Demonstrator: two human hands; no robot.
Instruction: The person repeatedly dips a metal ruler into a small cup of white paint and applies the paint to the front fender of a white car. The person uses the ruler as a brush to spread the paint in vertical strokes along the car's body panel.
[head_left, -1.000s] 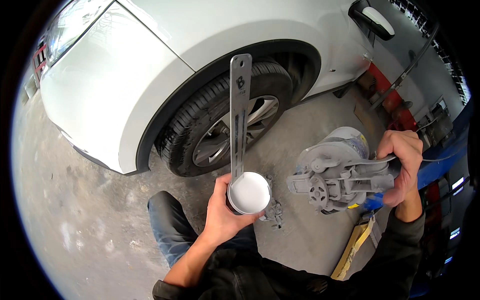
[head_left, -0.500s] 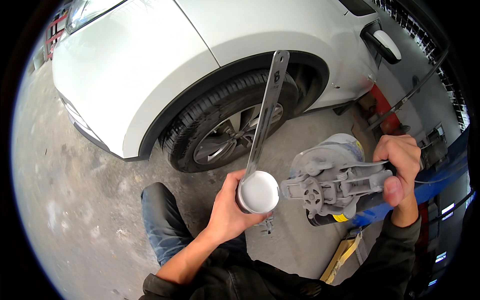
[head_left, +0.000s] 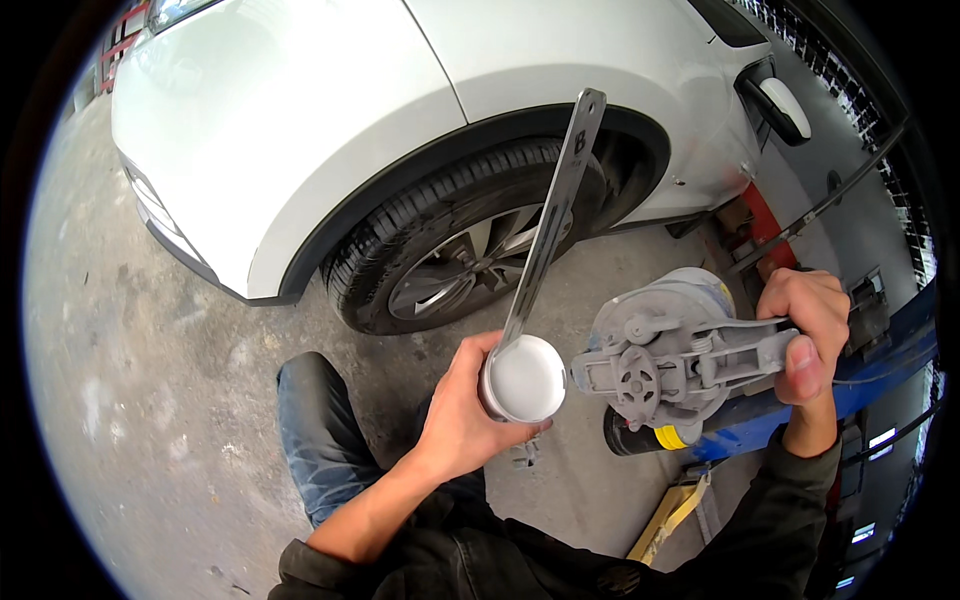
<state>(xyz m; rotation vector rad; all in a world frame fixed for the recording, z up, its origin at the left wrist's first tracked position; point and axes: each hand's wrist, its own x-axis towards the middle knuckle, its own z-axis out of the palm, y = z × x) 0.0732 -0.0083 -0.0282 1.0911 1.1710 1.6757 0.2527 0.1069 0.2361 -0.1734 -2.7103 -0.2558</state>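
My left hand (head_left: 462, 405) is wrapped round a small cup (head_left: 525, 380) with white paint or a similar liquid in it. A long, flat metal mixing stick (head_left: 556, 220) stands tilted in the cup and leans away from me, toward the wheel. On the right, my right hand (head_left: 808, 325) is closed round the handle of a grey, paint-coated can with a mixing lid (head_left: 665, 360). The lid's toothed wheel and lever mechanism face me. Its narrow end points at the cup, with a small gap between them.
Ahead is a white car (head_left: 260, 130), its front wheel (head_left: 460, 250) close beyond the cup. A blue beam (head_left: 840, 400) runs along the right. Below it are a yellow-edged piece (head_left: 670, 515) and a black hose-like part (head_left: 630, 437). My knee (head_left: 320, 420) is at lower left.
The cup and stick have shifted slightly right and up in the picture. The can has tilted a little, showing more of its round lid. Both hands keep their hold.
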